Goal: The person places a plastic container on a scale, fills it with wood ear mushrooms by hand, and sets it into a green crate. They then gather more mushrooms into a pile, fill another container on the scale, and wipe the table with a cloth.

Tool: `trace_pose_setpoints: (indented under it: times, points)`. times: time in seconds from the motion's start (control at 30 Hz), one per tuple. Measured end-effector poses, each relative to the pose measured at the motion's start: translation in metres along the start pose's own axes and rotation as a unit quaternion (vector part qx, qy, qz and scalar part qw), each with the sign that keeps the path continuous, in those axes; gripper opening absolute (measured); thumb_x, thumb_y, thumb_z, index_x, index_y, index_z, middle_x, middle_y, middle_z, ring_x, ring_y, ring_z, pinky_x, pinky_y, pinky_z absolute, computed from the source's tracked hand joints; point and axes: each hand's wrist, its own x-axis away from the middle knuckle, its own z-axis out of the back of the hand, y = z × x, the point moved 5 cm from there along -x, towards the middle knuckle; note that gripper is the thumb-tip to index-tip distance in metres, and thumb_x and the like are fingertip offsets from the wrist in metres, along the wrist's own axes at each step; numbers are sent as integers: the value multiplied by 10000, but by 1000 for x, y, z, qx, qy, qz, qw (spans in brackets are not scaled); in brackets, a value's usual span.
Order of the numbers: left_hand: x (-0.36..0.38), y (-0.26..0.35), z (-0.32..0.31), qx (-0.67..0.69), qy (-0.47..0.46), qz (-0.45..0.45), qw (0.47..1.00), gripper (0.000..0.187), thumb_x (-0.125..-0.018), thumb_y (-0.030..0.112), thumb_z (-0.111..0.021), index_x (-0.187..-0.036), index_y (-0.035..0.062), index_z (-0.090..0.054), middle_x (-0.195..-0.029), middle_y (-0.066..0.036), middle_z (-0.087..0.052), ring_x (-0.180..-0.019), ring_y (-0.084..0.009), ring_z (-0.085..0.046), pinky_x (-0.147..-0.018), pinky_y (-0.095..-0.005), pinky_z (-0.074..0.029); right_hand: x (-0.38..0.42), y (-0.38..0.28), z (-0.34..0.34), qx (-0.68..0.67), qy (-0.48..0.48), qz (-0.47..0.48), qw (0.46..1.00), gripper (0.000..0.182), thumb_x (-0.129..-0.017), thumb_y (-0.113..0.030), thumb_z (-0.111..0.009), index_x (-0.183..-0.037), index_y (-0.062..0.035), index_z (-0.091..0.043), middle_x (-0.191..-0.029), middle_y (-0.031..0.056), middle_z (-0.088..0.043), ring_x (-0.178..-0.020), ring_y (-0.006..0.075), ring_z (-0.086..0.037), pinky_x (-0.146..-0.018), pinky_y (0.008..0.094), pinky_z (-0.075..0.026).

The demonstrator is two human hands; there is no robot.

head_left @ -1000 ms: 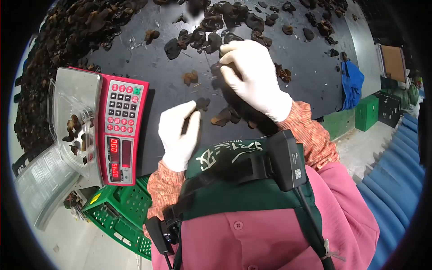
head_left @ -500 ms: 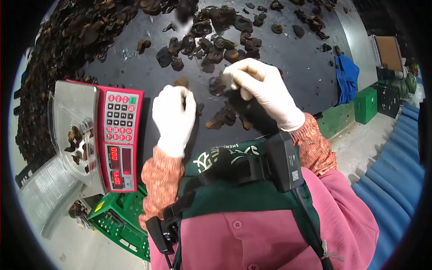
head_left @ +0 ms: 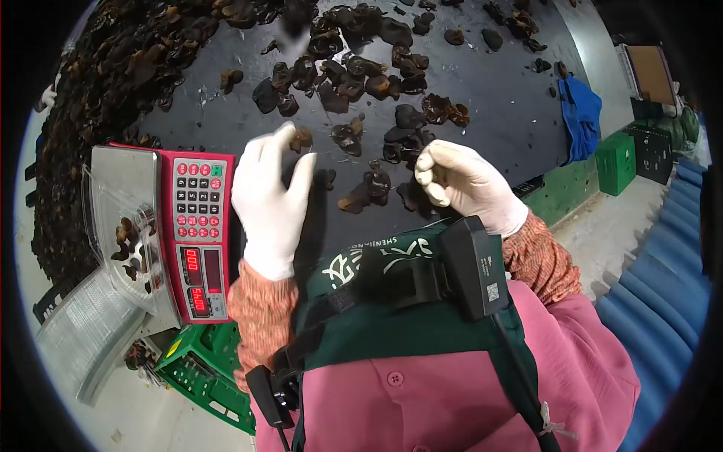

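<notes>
Both hands wear white gloves over the dark table. My left hand [head_left: 269,200] is open, thumb and fingers apart, beside the scale, with a small brown mushroom piece [head_left: 300,138] near its fingertips. My right hand [head_left: 471,184] is closed with fingers curled together; whatever it may hold is hidden. Dark, wet-looking mushroom pieces [head_left: 376,183] lie between the hands, and more pieces [head_left: 403,135] are just left of my right hand. The red scale [head_left: 202,237] stands at the left, with a clear container [head_left: 113,226] holding several dark pieces on its plate.
A large heap of dark pieces [head_left: 113,83] covers the table's far left. More pieces [head_left: 346,79] lie across the back. A blue cloth [head_left: 580,120] hangs at the right edge. Green crates [head_left: 203,369] [head_left: 616,163] stand below left and at the right. A stack of clear trays [head_left: 86,324] is at lower left.
My left hand has opened and moved slightly up and left. My right hand has moved down and right, its fingers still curled. Several dark pieces now show where my right hand was.
</notes>
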Motion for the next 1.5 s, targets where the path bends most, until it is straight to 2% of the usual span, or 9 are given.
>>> trace_pose_setpoints:
  times: [0.2, 0.47, 0.6, 0.73, 0.87, 1.0, 1.1, 1.27, 1.5]
  points:
    - [-10, -21, -51, -115, -95, -14, 989, 188, -871, 78, -711, -1039, 71, -627, -975, -133, -600, -854, -345, -676, -727, -402, -561, 8, 5, 2, 5, 38, 8, 999, 226, -1043, -264, -582, -1000, -58, -665, -899, 9, -648, -719, 88, -558, -646, 240, -448]
    - [-6, 36, -20, 184, -50, 8, 982, 131, -871, -56, -669, -984, 9, -674, -909, -48, -666, -773, -90, -638, -722, -246, -533, -1, 28, -14, -14, 32, -56, 998, 284, -1054, -303, -567, -1159, -60, -667, -1046, 55, -708, -867, 154, -676, -793, 294, -548]
    - [14, 102, -41, 162, -113, -224, 954, 412, -778, 173, -801, -1161, 66, -692, -1147, -145, -664, -968, -331, -661, -875, -375, -534, 1, 43, -16, -295, -48, -57, 953, 371, -1066, -377, -538, -1275, -83, -626, -1168, 84, -699, -995, 185, -677, -811, 329, -561]
    - [6, 91, -10, 192, -53, -193, 961, 259, -869, 65, -750, -1121, 25, -712, -1107, -128, -698, -999, -280, -680, -920, -353, -528, 29, 40, 31, -280, -12, -27, 960, 328, -1061, -351, -544, -1166, -72, -682, -1093, 120, -697, -793, 164, -600, -595, 259, -474]
    - [17, 7, 16, 271, 95, 83, 954, 108, -993, 52, -654, -1056, -7, -720, -1015, -59, -725, -926, -138, -660, -879, -275, -510, 84, 4, 81, 9, 116, 119, 986, 261, -1064, -248, -524, -1020, -20, -643, -912, 64, -641, -650, 94, -507, -552, 203, -367]
    - [52, -37, 28, 229, 69, 196, 951, 147, -985, 15, -655, -1117, 4, -719, -1072, -39, -710, -959, -113, -642, -899, -287, -513, 130, -16, 126, 366, 327, 40, 870, 183, -1008, -193, -632, -1058, -25, -684, -913, 37, -684, -758, 140, -627, -716, 267, -497]
    - [72, -39, 21, 151, 13, 209, 966, 280, -947, 110, -727, -1218, 44, -693, -1184, -69, -693, -1035, -157, -657, -934, -317, -516, 143, -35, 114, 798, 365, 187, 441, 209, -907, -166, -721, -1071, -39, -706, -1003, 97, -715, -934, 287, -661, -832, 382, -522]
    - [70, -4, -4, -82, -104, 58, 989, 1012, -751, 332, -899, -1577, 89, -367, -1478, -174, -472, -1323, -342, -491, -1073, -425, -458, 107, -40, 65, 656, 335, 275, 617, 267, -914, -128, -716, -1167, -47, -692, -1018, 104, -694, -840, 239, -675, -787, 342, -542]
    - [74, -14, -3, -34, -80, 114, 990, 1072, -713, 292, -929, -1581, 60, -344, -1423, -167, -475, -1202, -296, -533, -988, -391, -490, 32, -26, 12, 694, 218, 328, 602, 350, -870, -172, -746, -1202, -97, -665, -1087, 92, -659, -900, 275, -685, -769, 359, -557]
